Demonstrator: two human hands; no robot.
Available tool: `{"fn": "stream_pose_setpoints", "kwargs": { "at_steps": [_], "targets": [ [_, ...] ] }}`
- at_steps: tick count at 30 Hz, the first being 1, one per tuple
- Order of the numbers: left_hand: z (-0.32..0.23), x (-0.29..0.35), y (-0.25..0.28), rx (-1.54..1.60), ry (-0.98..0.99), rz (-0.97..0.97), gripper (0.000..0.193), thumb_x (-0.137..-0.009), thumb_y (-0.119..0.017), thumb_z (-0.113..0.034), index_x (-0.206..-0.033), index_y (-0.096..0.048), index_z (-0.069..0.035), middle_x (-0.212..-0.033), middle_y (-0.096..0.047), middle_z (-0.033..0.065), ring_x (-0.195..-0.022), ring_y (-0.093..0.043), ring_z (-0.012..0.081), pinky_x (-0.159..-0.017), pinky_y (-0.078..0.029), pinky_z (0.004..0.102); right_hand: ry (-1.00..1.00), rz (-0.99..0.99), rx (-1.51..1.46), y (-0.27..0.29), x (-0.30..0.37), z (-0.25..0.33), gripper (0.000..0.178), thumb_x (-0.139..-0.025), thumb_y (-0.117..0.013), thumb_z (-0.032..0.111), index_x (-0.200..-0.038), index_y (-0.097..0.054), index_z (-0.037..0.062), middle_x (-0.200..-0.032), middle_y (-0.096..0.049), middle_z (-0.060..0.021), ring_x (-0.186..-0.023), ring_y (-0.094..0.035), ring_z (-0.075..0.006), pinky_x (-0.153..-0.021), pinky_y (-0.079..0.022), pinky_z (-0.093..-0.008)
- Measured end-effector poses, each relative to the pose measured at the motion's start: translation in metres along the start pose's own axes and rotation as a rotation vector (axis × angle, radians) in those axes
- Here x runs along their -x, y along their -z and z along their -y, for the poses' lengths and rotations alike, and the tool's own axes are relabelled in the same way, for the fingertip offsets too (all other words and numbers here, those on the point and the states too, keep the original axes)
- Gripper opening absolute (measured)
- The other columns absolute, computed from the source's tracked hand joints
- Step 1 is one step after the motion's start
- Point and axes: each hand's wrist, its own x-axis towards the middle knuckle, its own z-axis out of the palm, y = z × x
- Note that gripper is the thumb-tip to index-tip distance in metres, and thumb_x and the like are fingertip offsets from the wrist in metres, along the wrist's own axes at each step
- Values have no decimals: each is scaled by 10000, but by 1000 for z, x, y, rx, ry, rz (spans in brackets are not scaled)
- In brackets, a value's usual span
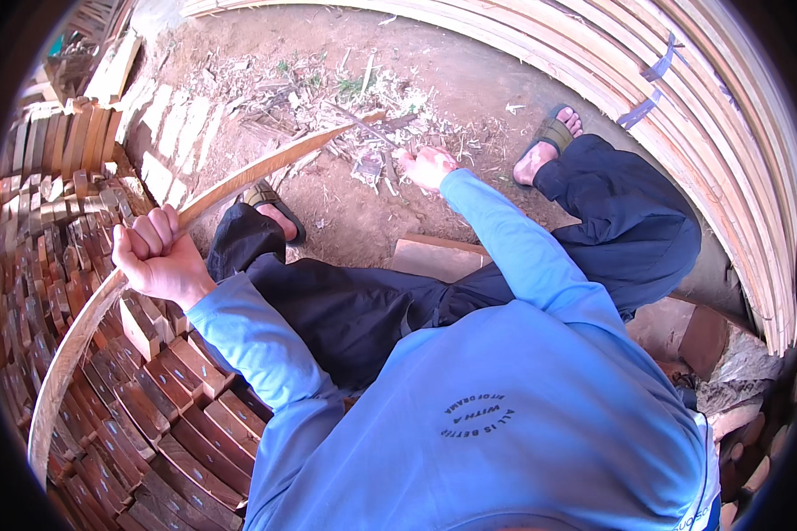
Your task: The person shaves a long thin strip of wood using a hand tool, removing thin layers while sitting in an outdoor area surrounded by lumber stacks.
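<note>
My left hand (161,255) is closed around a long, pale wooden strip (266,165). The strip slants from the lower left rim up toward the middle of the floor, where its far end tapers. My right hand (429,168) is closed on a knife (361,122), whose thin, dark blade points up and left past the strip's far end. The knife's handle is hidden in my fingers. In this view the blade crosses close to the strip's tip; I cannot tell whether they touch.
Wood shavings and chips (376,164) litter the dirt floor between my sandalled feet. Stacked brown wooden blocks (164,398) fill the left side. Long pale boards (682,97), tied with bluish strips, curve along the right. A flat block (438,255) lies in front of my legs.
</note>
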Motion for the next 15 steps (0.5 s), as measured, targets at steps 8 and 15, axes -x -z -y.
{"fn": "stream_pose_setpoints", "kwargs": {
  "at_steps": [8,15],
  "targets": [
    [1,-5,-3,15,19,13,477,-908,-468,-191,-548,-156,-165,-486,-141,-28,-485,-103,109,-504,-167,310,12,-74,-96,-16,-35,-51,759,-898,-372,640,-794,-593,-80,-624,-571,-166,-525,-585,-237,-499,-489,-395],
    [1,-1,-22,-36,6,-13,475,-914,-456,-198,-558,-143,-164,-492,-134,-26,-487,-101,112,-501,-165,309,-50,406,-937,7,8,-14,465,-881,-617,486,-666,-469,101,-528,-418,37,-387,-405,-80,-356,-338,-260]
  ]
}}
